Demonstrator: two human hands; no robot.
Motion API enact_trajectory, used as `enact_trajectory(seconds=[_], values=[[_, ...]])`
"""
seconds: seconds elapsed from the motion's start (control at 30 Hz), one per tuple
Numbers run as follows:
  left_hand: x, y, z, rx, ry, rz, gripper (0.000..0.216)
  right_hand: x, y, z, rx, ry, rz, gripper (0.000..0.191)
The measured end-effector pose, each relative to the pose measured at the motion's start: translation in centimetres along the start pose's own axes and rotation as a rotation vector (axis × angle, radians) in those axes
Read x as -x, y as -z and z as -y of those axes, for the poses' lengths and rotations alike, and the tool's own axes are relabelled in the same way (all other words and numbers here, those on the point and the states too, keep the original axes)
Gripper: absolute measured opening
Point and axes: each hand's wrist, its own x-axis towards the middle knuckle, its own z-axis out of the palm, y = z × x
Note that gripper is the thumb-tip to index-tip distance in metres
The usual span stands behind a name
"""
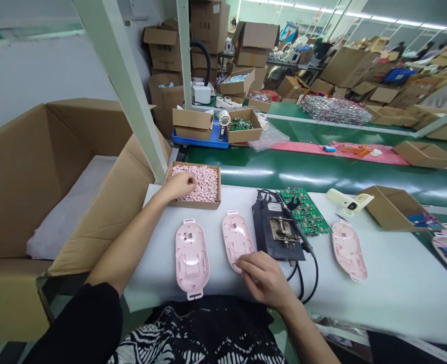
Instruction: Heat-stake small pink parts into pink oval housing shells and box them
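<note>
My left hand (180,185) is over a small cardboard box (196,205) filled with small pink parts (207,183). Its fingers are pinched together, and whatever they hold is hidden. Near the middle of the bench lies a pink plastic shell (237,237), inner side up. At its lower end my right hand (263,278) has its fingers closed together against the shell; I cannot make out what is between them. A second pink shell (192,258) lies to the left, also inner side up, and a third pink shell (348,250) rests farther right.
Right of the middle shell stands a black soldering-type device (278,232) with cables. Green circuit boards (305,212), a cream handheld housing (348,201) and an open carton (392,210) are beyond it. A big carton (105,202) and frame post (132,96) flank my left arm.
</note>
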Motion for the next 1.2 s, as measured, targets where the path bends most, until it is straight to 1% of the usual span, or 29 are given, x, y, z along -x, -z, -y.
enact_trajectory(seconds=[0.1,0.17,0.23,0.27,0.3,0.37,0.4,0.43,0.5,0.6,0.73,0.8,0.83,0.9,0.93,1.0,1.07,1.1,1.13,1.2], values=[[1.9,1.3,-0.6,0.089,0.042,-0.080,0.015,2.3,-0.8,0.4,-0.047,-0.022,-0.109,0.030],[4.6,1.7,-1.5,0.108,0.060,-0.158,0.015,3.7,-1.6,0.6,-0.068,-0.023,-0.217,0.034],[8.3,1.1,-2.3,0.109,0.040,-0.239,0.014,4.9,-2.5,0.7,-0.081,-0.016,-0.308,0.036],[10.3,0.4,-2.6,0.111,0.005,-0.273,0.013,5.4,-2.8,0.7,-0.087,-0.019,-0.343,0.036],[12.3,-0.5,-2.7,0.113,-0.067,-0.308,0.011,5.7,-3.2,0.7,-0.092,-0.029,-0.378,0.035],[15.9,-2.7,-2.7,0.101,-0.204,-0.363,0.007,5.9,-3.7,0.6,-0.101,-0.067,-0.437,0.033],[17.3,-3.8,-2.5,0.087,-0.251,-0.375,0.005,5.9,-3.9,0.6,-0.102,-0.089,-0.460,0.032],[18.5,-4.9,-2.2,0.070,-0.275,-0.379,0.004,5.8,-4.1,0.5,-0.102,-0.104,-0.476,0.031],[19.8,-6.6,-1.7,0.039,-0.278,-0.370,0.005,5.5,-4.3,0.3,-0.106,-0.117,-0.487,0.031],[20.0,-7.9,-1.3,0.027,-0.229,-0.364,0.003,5.4,-4.3,0.2,-0.130,-0.116,-0.472,0.030],[19.0,-7.9,-1.2,0.027,-0.159,-0.357,0.007,5.5,-4.2,0.0,-0.161,-0.104,-0.419,0.028],[18.8,-7.6,-1.1,0.026,-0.118,-0.313,0.011,5.6,-4.2,-0.1,-0.166,-0.109,-0.407,0.029],[18.8,-7.5,-1.0,0.036,-0.100,-0.272,0.013,5.6,-4.3,-0.1,-0.166,-0.114,-0.408,0.030],[19.0,-7.3,-0.9,0.085,-0.074,-0.193,0.017,5.6,-4.3,0.0,-0.161,-0.129,-0.417,0.031],[19.1,-7.2,-0.8,0.120,-0.062,-0.181,0.018,5.6,-4.4,0.0,-0.158,-0.136,-0.424,0.031],[19.0,-7.1,-0.8,0.181,-0.020,-0.238,0.020,5.6,-4.3,0.2,-0.153,-0.149,-0.442,0.031],[18.6,-7.1,-1.0,0.203,0.070,-0.309,0.020,5.7,-4.1,0.3,-0.155,-0.158,-0.452,0.032],[18.3,-7.1,-1.0,0.203,0.125,-0.309,0.023,5.6,-3.8,0.4,-0.153,-0.160,-0.451,0.032],[17.8,-7.0,-1.1,0.199,0.177,-0.276,0.030,5.4,-3.5,0.5,-0.145,-0.157,-0.445,0.032],[17.0,-7.0,-1.2,0.196,0.252,-0.158,0.043,4.5,-2.6,0.7,-0.117,-0.142,-0.403,0.032]])
